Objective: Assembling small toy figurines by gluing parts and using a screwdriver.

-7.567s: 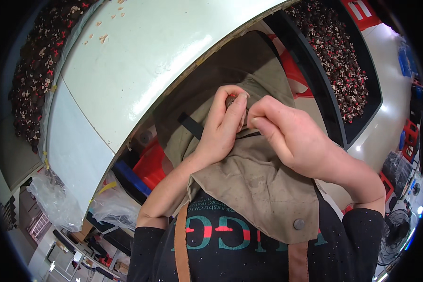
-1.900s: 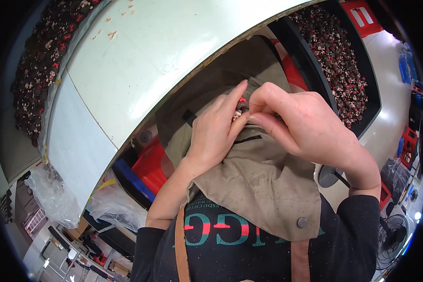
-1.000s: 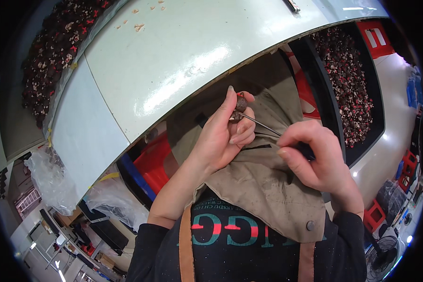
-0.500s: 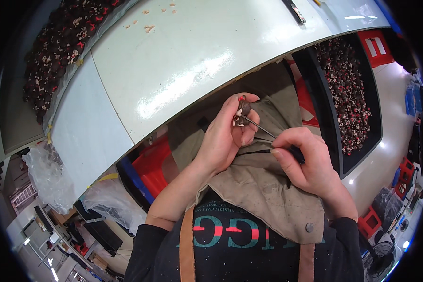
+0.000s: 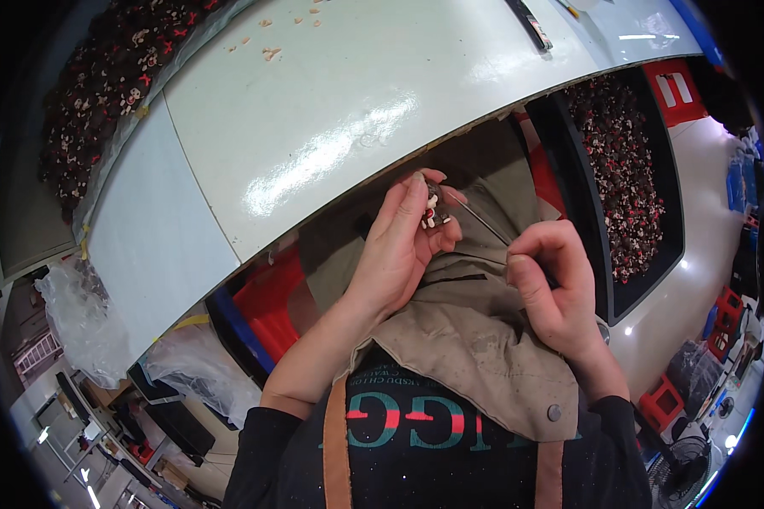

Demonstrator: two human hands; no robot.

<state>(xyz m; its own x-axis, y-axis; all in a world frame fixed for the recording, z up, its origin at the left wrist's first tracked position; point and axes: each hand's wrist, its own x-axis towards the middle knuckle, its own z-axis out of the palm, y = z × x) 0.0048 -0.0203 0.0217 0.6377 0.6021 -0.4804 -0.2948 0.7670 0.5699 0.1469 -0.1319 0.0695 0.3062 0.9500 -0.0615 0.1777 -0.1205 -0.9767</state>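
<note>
My left hand [image 5: 399, 242] is closed around a small dark brown figurine [image 5: 434, 208] with pale and red parts, its thumb and fingers gripping the sides. In my right hand [image 5: 556, 280] is a thin metal-shafted tool [image 5: 488, 224], like a fine screwdriver or pick; its handle is hidden in the fist. The shaft points up and left, its tip close to the fingers of my left hand and a little apart from the figurine's front. Both hands are above my lap, over a khaki apron [image 5: 475, 331], just below the table edge.
A white table [image 5: 314, 110] spans the area ahead, with pale scraps [image 5: 271, 54] and a black-handled cutter [image 5: 530, 24] on it. Similar figurines fill a black bin [image 5: 672, 212] at right and form a heap [image 5: 102, 93] at far left. Clear plastic bags [image 5: 89, 322] hang at left.
The tool has drawn back from the figurine, and my right hand has shifted slightly right. The figurine has turned in my left hand, showing more of its pale and red front.
</note>
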